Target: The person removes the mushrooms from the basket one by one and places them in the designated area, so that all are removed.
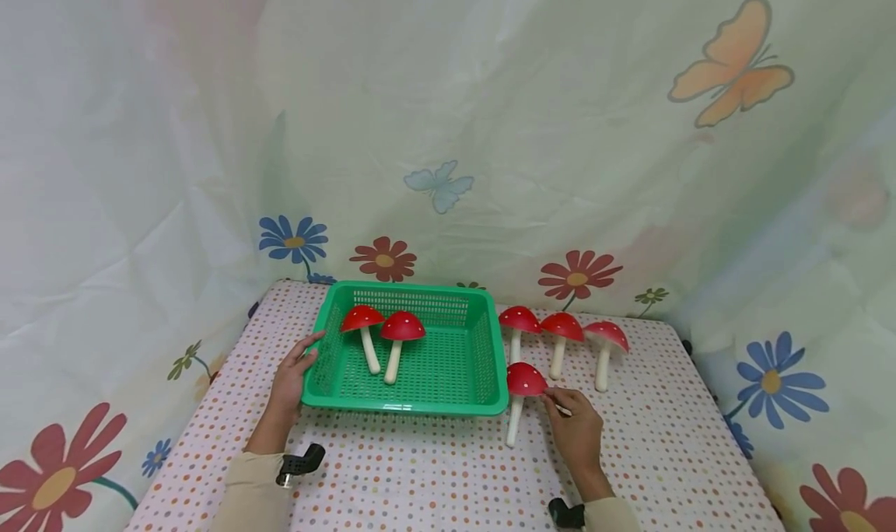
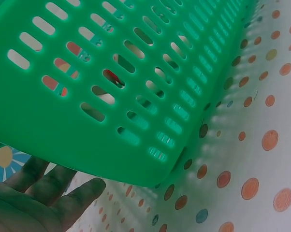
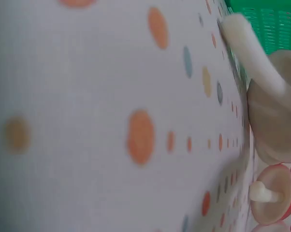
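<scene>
A green plastic basket (image 1: pixel 448 407) sits on the table with two red-capped toy mushrooms, one (image 1: pixel 362 316) left of the other (image 1: pixel 404 327), lying inside. My left hand (image 1: pixel 288 380) rests against the basket's left rim; in the left wrist view its fairly straight fingers (image 2: pixel 53 186) lie along the rim. Just outside the right front corner, a white-spotted toy mushroom (image 1: pixel 526 379) points its pale stem toward me. My right hand (image 1: pixel 577 431) pinches the right edge of that cap. In the right wrist view the mushroom's stem (image 3: pixel 256 60) and pale underside show.
Right of the basket lie three more toy mushrooms: one (image 1: pixel 519 319) by the rim, another (image 1: pixel 563 327) beside it and a third (image 1: pixel 607 335) farthest right. A dotted cloth (image 1: pixel 413 477) covers the table. A printed fabric backdrop (image 1: pixel 490 127) rises behind and at both sides.
</scene>
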`<state>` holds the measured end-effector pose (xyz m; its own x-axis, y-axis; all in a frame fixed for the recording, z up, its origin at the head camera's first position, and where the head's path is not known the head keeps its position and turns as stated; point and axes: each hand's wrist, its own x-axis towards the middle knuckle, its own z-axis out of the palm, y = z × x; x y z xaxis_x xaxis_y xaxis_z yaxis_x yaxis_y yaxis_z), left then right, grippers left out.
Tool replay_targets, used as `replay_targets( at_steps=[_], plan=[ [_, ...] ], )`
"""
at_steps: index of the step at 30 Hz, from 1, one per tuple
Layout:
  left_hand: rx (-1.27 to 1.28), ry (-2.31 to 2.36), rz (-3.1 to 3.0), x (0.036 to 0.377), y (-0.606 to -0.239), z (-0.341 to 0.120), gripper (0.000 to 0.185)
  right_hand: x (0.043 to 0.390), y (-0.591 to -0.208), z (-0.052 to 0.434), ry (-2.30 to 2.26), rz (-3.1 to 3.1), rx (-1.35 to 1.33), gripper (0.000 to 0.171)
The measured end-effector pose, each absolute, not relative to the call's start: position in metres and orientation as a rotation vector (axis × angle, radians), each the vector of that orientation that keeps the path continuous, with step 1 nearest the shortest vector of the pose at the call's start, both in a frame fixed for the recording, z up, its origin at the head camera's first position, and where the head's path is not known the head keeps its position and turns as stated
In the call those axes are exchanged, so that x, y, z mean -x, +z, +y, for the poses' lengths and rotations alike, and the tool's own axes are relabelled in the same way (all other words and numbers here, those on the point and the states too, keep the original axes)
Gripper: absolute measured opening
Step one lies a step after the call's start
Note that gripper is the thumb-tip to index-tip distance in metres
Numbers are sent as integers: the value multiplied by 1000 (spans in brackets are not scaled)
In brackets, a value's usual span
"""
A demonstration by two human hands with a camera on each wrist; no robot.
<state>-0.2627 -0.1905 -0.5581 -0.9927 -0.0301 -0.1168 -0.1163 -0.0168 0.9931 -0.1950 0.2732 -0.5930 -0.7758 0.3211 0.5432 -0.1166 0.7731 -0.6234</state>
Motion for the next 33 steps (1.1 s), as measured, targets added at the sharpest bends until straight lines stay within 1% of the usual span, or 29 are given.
replay_targets(
  at_steps=[10,12,15,18,21,29,33],
  plan=[
    [158,2198,2182,262,-558,-192,42,175,-570,263,775,-2416,113,19],
    [155,2205,2175,262,-558,-193,42,174,-561,260,773,-2395,78,18],
    [155,2211,2170,261,-557,-194,43,178,-541,250,807,-2348,-42,21],
    [157,2219,2171,259,-557,-195,43,185,-522,234,861,-2299,-192,21],
    [153,2224,2169,260,-558,-195,43,195,-506,215,921,-2280,-283,19],
    [176,2217,2156,263,-560,-194,42,233,-480,159,1044,-2478,-368,17],
    [164,2216,2147,265,-559,-191,42,260,-468,138,1362,-2495,-317,16]
  ],
)
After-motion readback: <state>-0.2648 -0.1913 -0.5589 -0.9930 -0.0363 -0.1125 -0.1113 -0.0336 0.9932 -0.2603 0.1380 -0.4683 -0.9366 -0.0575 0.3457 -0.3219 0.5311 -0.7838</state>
